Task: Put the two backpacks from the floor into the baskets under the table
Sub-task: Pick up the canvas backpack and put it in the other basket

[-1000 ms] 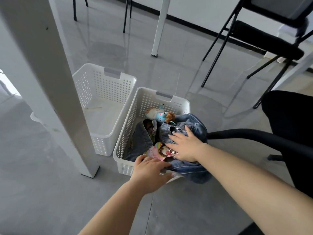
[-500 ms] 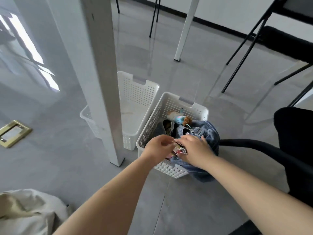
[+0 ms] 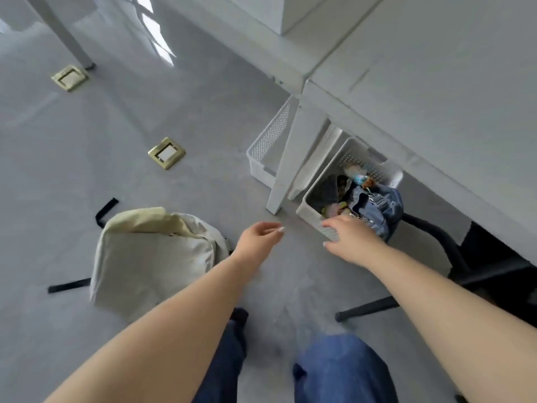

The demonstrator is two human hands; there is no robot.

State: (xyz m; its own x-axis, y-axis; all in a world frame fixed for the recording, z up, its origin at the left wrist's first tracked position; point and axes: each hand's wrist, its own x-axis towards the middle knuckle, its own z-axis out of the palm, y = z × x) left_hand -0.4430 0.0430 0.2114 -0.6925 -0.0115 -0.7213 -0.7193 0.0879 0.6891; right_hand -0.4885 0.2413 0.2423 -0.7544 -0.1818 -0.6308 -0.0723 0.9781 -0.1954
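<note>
A blue denim backpack (image 3: pixel 383 207) with small toy charms lies in the right white basket (image 3: pixel 315 216) under the table, bulging over its right rim. My right hand (image 3: pixel 350 238) hovers flat at that basket's near corner, fingers spread, holding nothing. My left hand (image 3: pixel 260 235) hangs above the bare floor with loosely curled fingers, empty. A cream backpack (image 3: pixel 154 257) with black straps lies on the floor to the left of my left hand. The left white basket (image 3: pixel 268 146) stands behind the table leg, its inside mostly hidden.
A white table (image 3: pixel 436 68) covers the upper right, its leg (image 3: pixel 286 167) standing between the baskets. A black office chair base (image 3: pixel 430 257) spreads at the right. Two brass floor sockets (image 3: pixel 166 152) sit in the grey floor. My jeans-clad legs (image 3: pixel 334 370) are below.
Both hands have come off the denim backpack and drawn back from the basket. The view has swung up and left, bringing the cream backpack fully into sight.
</note>
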